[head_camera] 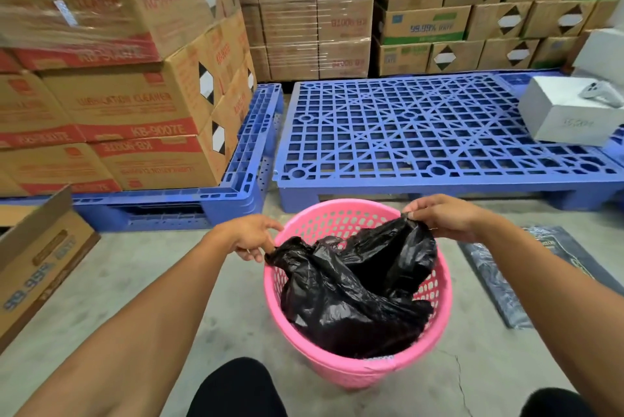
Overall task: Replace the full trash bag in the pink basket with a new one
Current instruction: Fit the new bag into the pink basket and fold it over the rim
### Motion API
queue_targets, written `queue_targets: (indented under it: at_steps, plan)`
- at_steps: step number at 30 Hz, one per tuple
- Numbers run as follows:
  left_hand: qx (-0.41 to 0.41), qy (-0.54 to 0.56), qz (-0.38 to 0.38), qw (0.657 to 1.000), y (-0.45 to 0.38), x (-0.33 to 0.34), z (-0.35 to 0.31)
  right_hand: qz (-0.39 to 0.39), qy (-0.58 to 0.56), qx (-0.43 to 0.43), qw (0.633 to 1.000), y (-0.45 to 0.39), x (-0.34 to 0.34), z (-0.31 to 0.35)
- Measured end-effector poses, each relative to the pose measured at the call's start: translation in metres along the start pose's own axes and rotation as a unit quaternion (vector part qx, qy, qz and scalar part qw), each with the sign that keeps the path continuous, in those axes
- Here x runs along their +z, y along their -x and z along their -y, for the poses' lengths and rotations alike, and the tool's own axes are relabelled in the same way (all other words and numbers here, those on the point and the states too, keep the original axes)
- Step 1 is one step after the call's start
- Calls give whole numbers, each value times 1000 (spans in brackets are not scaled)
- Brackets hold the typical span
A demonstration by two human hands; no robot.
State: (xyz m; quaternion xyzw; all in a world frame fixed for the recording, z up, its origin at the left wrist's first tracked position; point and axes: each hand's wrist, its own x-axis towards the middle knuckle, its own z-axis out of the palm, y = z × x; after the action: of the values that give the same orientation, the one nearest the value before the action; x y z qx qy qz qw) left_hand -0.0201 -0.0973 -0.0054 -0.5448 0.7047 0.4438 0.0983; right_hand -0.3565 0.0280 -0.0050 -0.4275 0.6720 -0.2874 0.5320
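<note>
A pink perforated basket (337, 371) stands on the concrete floor in front of my knees. A crumpled black trash bag (354, 295) lies inside it, its top edges pulled up over the rim. My left hand (251, 236) pinches the bag's left corner at the basket's left rim. At the far right rim, my right hand (442, 215) grips the bag's other corner. What the bag holds is hidden.
A flat dark plastic package (499, 285) lies on the floor to the right. An empty blue pallet (439, 133) lies behind the basket, carrying a white box (567, 112). Stacked cartons (128, 106) fill the left and back. An open carton (37, 258) sits at left.
</note>
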Motion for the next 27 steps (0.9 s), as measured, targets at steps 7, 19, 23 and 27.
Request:
queue_targets:
  at_steps: [7,19,23,27]
  plan:
    - [-16,263,-214,941,-22,4,-8,-167,270,-51,947,2,-15,-3]
    - [28,107,-264,958,-85,-4,-16,-331,284,22,900,-86,-11,-14]
    - [-3,109,-229,967,-98,3,-6,-289,339,101,890,-95,-9,-19]
    - [-32,206,-197,958,-99,12,-3,-277,339,128,890,-95,-5,-20]
